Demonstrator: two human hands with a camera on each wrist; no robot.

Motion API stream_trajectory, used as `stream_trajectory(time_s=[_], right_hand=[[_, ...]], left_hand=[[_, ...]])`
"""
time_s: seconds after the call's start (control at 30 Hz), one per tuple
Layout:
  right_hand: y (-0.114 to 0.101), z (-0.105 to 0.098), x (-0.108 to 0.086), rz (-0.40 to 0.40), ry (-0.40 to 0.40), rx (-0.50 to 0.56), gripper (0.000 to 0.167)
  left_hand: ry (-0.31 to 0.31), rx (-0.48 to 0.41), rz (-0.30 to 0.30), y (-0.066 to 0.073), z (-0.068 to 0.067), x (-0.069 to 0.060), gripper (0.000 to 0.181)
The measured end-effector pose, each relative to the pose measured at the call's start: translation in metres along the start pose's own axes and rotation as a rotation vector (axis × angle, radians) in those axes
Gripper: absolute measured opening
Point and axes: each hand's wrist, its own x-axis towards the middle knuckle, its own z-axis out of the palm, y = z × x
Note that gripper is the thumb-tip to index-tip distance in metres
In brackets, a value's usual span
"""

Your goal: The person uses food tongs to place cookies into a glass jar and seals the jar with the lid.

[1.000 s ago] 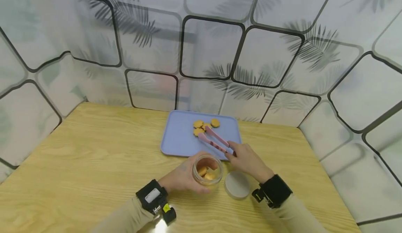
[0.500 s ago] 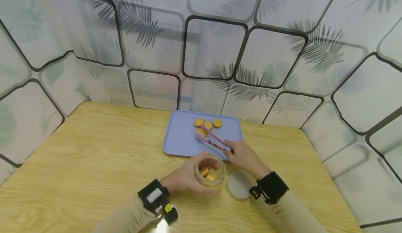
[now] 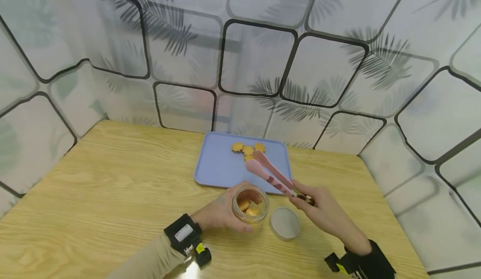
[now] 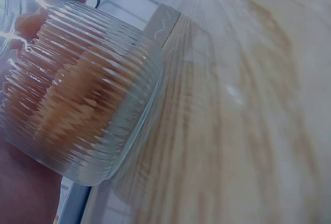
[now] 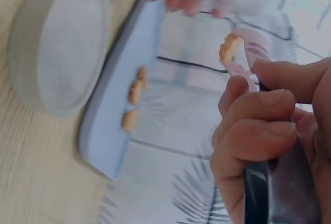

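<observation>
Cookies (image 3: 252, 211) appear at three depths, the nearest few lying inside a clear glass jar (image 4: 138, 87) whose mouth faces up, with the left hand (image 3: 221, 210) wrapped round its side. Just right of the jar, a pale lid (image 3: 284, 224) lies flat on the tabletop (image 3: 112, 195). The right hand (image 3: 321, 208) has its fingers curled round the dark handle of pink tongs (image 3: 277, 183), and this grip is narrow: one held cookie (image 5: 230, 48) is pinched at the tips, raised above the tray. The tongs' long axis slants from the right hand, near and right, toward far left, so from their tips the jar's mouth lies back toward the person, off that axis. The left hand is the nearer one to the jar. Beyond, three more cookies sit close together on the blue tray (image 3: 214, 168), toward its far edge, and a patterned curtain (image 3: 259, 57) hangs behind.
</observation>
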Motion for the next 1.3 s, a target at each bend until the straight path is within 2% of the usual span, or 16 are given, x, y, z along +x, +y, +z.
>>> stream_trajectory(time_s=[0.1,0.27,0.4,0.53,0.63,0.8,0.87,1.3], right_hand=[[-0.009,-0.005,-0.018,-0.009,-0.002,0.038,0.049],[-0.018,-0.006,-0.039,-0.055,-0.037,0.052,0.047],[-0.015,-0.004,-0.056,-0.082,-0.046,0.064,0.047],[-0.009,-0.004,-0.069,-0.122,-0.034,0.049,0.046],[-0.006,-0.004,-0.073,-0.161,-0.015,0.028,0.045],[-0.006,-0.001,-0.074,-0.207,0.003,0.026,0.043],[-0.005,0.001,-0.073,-0.228,0.005,0.033,0.043],[-0.006,0.001,-0.071,-0.244,-0.019,-0.016,0.043]], left_hand=[[0.011,0.013,-0.021,0.001,-0.002,-0.003,0.077],[0.032,0.020,-0.108,0.005,-0.003,-0.008,0.082],[0.025,0.039,-0.143,0.006,-0.001,-0.007,0.093],[0.029,0.052,-0.205,0.008,0.001,-0.005,0.108],[0.040,0.067,-0.229,0.009,0.002,-0.005,0.104],[0.010,0.040,-0.147,0.007,0.001,-0.002,0.079],[0.009,0.035,-0.135,0.006,0.001,-0.002,0.077],[0.006,0.028,-0.137,0.007,0.000,-0.003,0.076]])
